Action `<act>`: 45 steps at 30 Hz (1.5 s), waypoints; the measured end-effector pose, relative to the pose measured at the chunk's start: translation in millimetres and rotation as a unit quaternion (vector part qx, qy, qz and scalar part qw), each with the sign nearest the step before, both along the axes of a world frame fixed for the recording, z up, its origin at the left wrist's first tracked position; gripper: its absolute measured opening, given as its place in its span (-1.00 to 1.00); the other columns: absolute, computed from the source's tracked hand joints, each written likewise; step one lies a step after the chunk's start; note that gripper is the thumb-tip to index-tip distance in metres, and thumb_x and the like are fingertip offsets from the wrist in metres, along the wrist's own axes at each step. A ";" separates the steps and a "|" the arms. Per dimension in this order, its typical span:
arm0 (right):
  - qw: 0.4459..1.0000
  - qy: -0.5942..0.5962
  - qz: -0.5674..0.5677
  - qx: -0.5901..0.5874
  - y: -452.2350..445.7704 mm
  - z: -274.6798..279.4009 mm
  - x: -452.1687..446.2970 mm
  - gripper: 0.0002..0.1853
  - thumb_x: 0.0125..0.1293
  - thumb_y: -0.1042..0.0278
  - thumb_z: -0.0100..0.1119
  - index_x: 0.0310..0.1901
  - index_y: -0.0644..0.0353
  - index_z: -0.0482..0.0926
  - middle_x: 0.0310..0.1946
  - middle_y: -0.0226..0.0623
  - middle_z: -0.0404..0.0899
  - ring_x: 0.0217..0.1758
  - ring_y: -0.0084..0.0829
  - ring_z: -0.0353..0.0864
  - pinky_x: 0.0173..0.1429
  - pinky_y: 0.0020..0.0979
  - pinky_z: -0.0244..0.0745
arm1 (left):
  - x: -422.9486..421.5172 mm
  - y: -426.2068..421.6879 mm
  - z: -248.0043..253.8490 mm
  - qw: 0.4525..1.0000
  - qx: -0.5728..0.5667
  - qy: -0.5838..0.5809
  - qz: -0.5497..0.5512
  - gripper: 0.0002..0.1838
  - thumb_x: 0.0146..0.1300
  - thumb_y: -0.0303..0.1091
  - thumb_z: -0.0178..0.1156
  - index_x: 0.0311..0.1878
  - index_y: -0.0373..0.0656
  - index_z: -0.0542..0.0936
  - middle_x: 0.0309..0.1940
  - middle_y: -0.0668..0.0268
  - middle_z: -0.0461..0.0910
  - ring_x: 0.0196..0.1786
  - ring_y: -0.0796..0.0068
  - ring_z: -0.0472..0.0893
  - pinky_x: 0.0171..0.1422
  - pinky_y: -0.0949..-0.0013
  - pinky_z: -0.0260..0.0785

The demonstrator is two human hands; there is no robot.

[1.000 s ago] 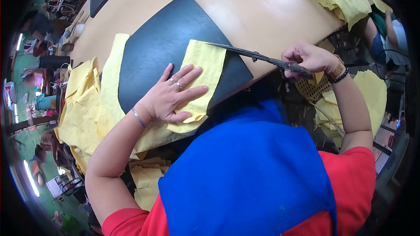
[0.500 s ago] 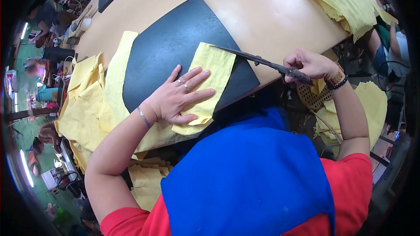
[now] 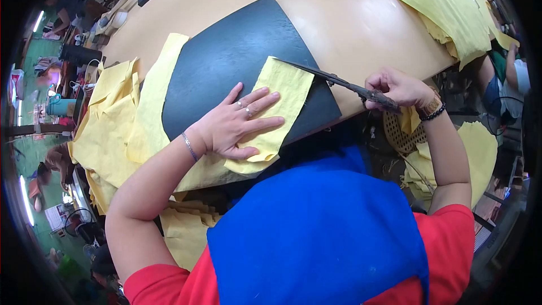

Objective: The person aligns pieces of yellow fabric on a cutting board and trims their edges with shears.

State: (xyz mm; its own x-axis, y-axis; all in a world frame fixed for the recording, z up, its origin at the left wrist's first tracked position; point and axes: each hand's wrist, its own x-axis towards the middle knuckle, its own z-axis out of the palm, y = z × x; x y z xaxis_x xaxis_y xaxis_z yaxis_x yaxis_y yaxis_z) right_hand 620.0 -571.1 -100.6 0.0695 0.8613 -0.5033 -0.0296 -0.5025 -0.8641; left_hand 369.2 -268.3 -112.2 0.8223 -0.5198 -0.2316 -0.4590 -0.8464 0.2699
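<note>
The yellow cloth strip (image 3: 289, 85) lies on a black board (image 3: 226, 56), which rests on the desk (image 3: 367, 17). The strip's long axis runs from the near left to the far right; its near end is creased and folded. The scissors (image 3: 344, 83) point left and slightly away from the wearer, with the blades along the strip's far end (whether they are parted cannot be determined).

Hands: the left hand (image 3: 234, 127) is open, palm down, fingers spread, pressing on the strip. The right hand (image 3: 398, 87) is closed around the scissors' handles, beyond the near edge of the desk.

Containers: a woven basket (image 3: 396, 135) is located below the right hand, with a yellow scrap (image 3: 410, 118) at its upper side (whether inside or outside is unclear). A teal container (image 3: 61, 105) is positioned in the left background; its contents are not discernible.

Surroundings: loose yellow cloth (image 3: 107, 130) lies left of the board. A layered yellow stack (image 3: 183, 234) sits below the near edge of the desk. Further yellow sheets (image 3: 457, 17) overhang its far right side.
</note>
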 end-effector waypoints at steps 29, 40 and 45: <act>0.999 -0.018 0.027 -0.014 32.3 -0.1 7.2 -0.75 0.18 0.25 0.38 -0.44 0.23 0.55 -0.62 -0.44 0.55 -0.62 -0.70 0.47 -0.55 -0.64 0.32 | 0.3 -1.2 0.7 1.000 0.006 -0.001 -0.003 -0.24 0.16 0.32 -0.09 0.43 0.30 0.27 0.55 0.17 -0.07 0.55 0.00 -0.02 0.46 -0.36 -0.27; 0.830 -0.119 -0.466 0.283 3.2 -71.8 7.4 -0.78 0.26 0.30 0.34 -0.25 0.24 0.54 -0.47 -0.46 0.56 -0.49 -0.69 0.51 -0.42 -0.65 0.39 | 43.8 15.0 -7.3 0.994 0.025 -0.072 0.076 -0.19 0.19 0.33 -0.14 0.47 0.17 0.19 0.54 0.12 -0.09 0.55 -0.02 -0.04 0.43 -0.43 -0.25; 0.771 -0.112 -0.524 0.345 -2.0 -82.6 16.9 -0.77 0.29 0.31 0.30 -0.18 0.27 0.53 -0.46 -0.42 0.57 -0.44 -0.63 0.54 -0.33 -0.60 0.44 | 126.0 52.6 -13.1 0.968 0.120 -0.148 0.165 -0.23 0.29 0.30 -0.14 0.50 0.18 0.12 0.52 0.10 -0.02 0.55 0.06 -0.01 0.50 -0.31 -0.22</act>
State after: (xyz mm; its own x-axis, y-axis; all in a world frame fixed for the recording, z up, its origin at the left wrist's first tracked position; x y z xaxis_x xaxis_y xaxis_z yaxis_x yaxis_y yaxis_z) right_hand 637.0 -573.1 -183.3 0.9273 0.3308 0.1754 0.0818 0.2783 -0.9570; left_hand 495.2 -215.7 -125.3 0.9832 -0.1781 -0.0412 -0.1802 -0.9821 -0.0553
